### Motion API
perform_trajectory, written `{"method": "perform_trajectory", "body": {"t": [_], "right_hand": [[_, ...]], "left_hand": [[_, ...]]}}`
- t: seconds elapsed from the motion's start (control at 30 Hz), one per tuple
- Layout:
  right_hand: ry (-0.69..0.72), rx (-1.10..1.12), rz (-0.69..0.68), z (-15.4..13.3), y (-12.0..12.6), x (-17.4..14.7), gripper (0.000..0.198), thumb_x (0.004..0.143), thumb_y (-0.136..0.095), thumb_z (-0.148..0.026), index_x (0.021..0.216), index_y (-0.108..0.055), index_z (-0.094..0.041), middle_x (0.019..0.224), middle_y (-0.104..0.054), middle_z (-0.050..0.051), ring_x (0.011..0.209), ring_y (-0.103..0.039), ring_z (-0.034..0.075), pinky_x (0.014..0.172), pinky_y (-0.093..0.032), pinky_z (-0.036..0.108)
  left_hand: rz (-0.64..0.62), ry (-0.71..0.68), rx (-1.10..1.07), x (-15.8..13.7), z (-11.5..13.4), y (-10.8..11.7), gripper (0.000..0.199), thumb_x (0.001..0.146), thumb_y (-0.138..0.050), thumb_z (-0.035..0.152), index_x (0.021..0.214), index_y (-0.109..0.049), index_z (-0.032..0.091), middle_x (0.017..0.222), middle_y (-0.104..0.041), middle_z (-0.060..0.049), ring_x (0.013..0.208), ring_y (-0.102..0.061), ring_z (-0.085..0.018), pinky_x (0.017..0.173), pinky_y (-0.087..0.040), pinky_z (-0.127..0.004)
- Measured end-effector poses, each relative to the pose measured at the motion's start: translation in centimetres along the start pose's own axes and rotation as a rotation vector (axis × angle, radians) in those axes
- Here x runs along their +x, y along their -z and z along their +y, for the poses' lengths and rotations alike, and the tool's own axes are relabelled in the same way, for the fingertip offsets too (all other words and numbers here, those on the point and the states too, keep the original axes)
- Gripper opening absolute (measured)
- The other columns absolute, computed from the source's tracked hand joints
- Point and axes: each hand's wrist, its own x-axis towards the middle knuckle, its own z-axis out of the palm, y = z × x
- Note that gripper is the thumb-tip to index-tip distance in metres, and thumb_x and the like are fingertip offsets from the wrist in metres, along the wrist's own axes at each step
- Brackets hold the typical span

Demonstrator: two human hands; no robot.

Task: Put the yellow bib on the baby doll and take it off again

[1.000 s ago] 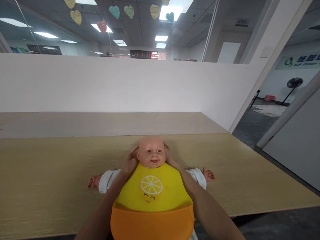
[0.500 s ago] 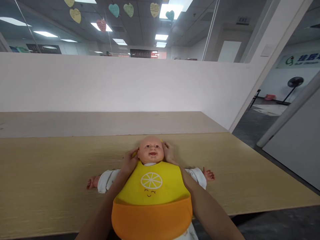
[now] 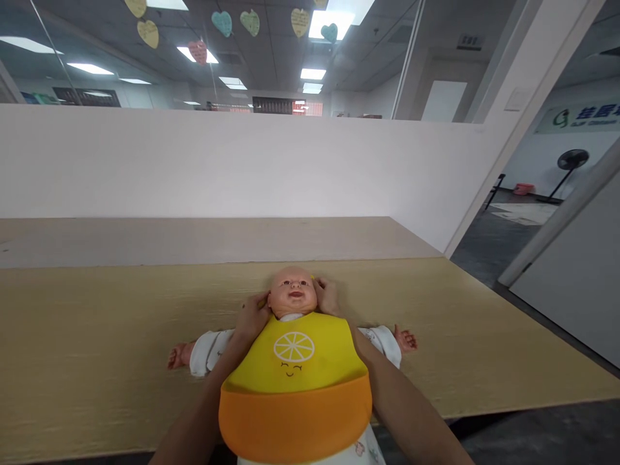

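Observation:
A baby doll (image 3: 292,290) in white printed clothes lies on its back with both arms stretched out sideways. Over its chest rests a yellow bib (image 3: 294,368) with a white citrus slice, a smiling face and an orange catch pocket. My left hand (image 3: 252,318) is at the left side of the doll's neck, fingers closed on a yellow strap of the bib that barely shows. Across from it, my right hand (image 3: 328,297) is curled beside the other side of the head, a sliver of yellow strap at its fingertips. The strap behind the neck is hidden.
The doll lies on a pale wooden table (image 3: 106,323), with a greyish raised strip (image 3: 203,240) along its back. A white partition (image 3: 217,161) with glass above stands behind. To the right are a doorway, a standing fan (image 3: 573,159) and a red basin (image 3: 524,188).
My left hand has drawn slightly down and closer to the neck, and less yellow strap shows there. The doll's head has tipped a little. My right hand has barely shifted.

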Motion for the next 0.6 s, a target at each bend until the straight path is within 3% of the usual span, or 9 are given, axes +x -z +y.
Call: {"method": "perform_trajectory", "body": {"t": [0.2,0.33,0.4,0.5,0.6], "right_hand": [[-0.034,0.011,0.001,0.6,-0.1,0.6,0.03,0.075,-0.053,-0.039,0.06,-0.061,-0.014,0.054,-0.056,0.0,0.06,-0.051,0.014,0.057,-0.035,0.023],[-0.043,0.055,0.032,0.9,0.8,1.7,0.028,0.069,-0.059,-0.042,0.063,-0.063,-0.015,0.054,-0.057,0.0,0.061,-0.052,0.014,0.054,-0.036,0.023],[-0.052,0.134,0.097,1.1,1.7,2.2,0.03,0.068,-0.058,-0.045,0.065,-0.063,-0.015,0.057,-0.059,0.001,0.061,-0.052,0.014,0.054,-0.037,0.023],[-0.057,0.37,0.172,0.9,3.4,2.0,0.03,0.062,-0.063,-0.044,0.073,-0.065,-0.016,0.067,-0.062,0.002,0.061,-0.052,0.013,0.052,-0.037,0.023],[0.031,0.544,0.07,-0.5,4.9,0.3,0.039,0.055,-0.073,-0.04,0.085,-0.066,-0.017,0.08,-0.066,0.003,0.067,-0.056,0.013,0.054,-0.04,0.022]], "left_hand": [[0.016,0.023,-0.026,0.3,-0.4,0.2,0.045,0.069,-0.049,0.02,0.109,-0.068,0.01,0.112,-0.068,-0.01,0.108,-0.061,-0.026,0.093,-0.046,-0.034],[0.018,0.046,-0.087,0.3,-1.0,0.7,0.038,0.068,-0.05,0.025,0.098,-0.072,0.015,0.103,-0.071,-0.007,0.101,-0.064,-0.025,0.092,-0.046,-0.035],[0.056,0.068,-0.143,0.4,-1.4,1.0,0.036,0.067,-0.052,0.028,0.094,-0.072,0.015,0.098,-0.073,-0.007,0.096,-0.065,-0.024,0.087,-0.049,-0.034],[0.136,0.098,-0.301,0.3,-1.3,1.8,0.046,0.067,-0.058,0.037,0.105,-0.066,0.012,0.092,-0.073,-0.009,0.083,-0.067,-0.022,0.071,-0.052,-0.03],[0.166,0.032,-0.41,-0.3,0.1,3.1,0.063,0.068,-0.061,0.045,0.121,-0.055,0.011,0.079,-0.072,-0.007,0.065,-0.065,-0.018,0.055,-0.049,-0.025]]}}
